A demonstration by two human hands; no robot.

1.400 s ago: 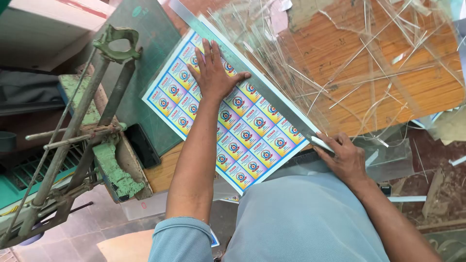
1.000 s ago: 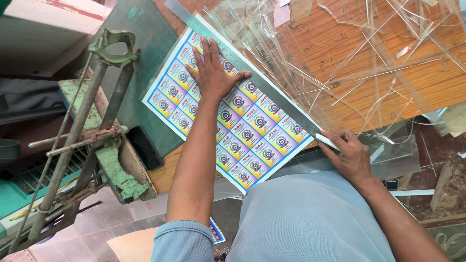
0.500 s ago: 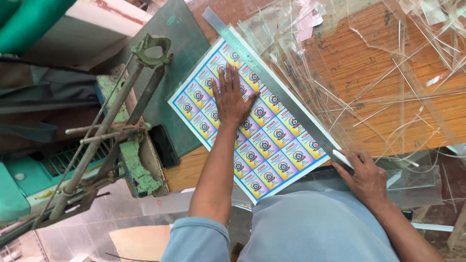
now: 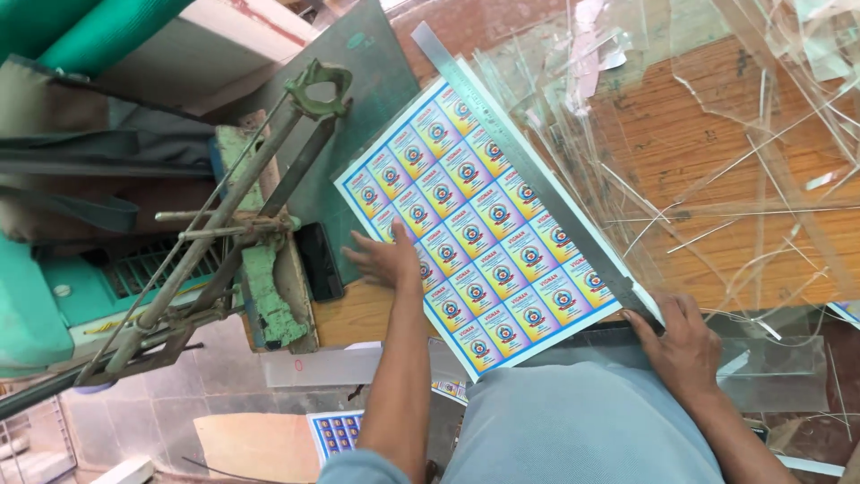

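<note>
- Nearest the camera sits the person's lap in light blue-grey cloth (image 4: 582, 421), with both forearms reaching out over it.
- The left hand (image 4: 387, 260) lies flat and spread, palm down, on the near left edge of the printed sheet of small colourful square labels with a blue border (image 4: 475, 224); it presses the sheet and grips nothing.
- The right hand (image 4: 683, 336) rests at the near end of the long grey metal straightedge (image 4: 537, 179), fingers curled over that end; whether it also holds a small blade there cannot be told.
- The sheet lies on the counter (image 4: 363, 314), turned at an angle, with the straightedge laid along its right border and touching it.
- The sheet appears whole, with no label row cut away, so the work along this edge seems at an early stage and the rest of the sheet remains untouched.
- Below the left arm, another small printed sheet of blue labels (image 4: 339, 435) lies low down near a tan piece of board (image 4: 251, 444).
- Left of the sheet stands a green-painted metal lever press with worn paint (image 4: 260, 242), and a black oblong block (image 4: 320, 260) sits between it and the left hand.
- Farther right, a heap of clear plastic strips and offcuts (image 4: 717, 134) covers the orange-brown wooden surface (image 4: 681, 152).
</note>
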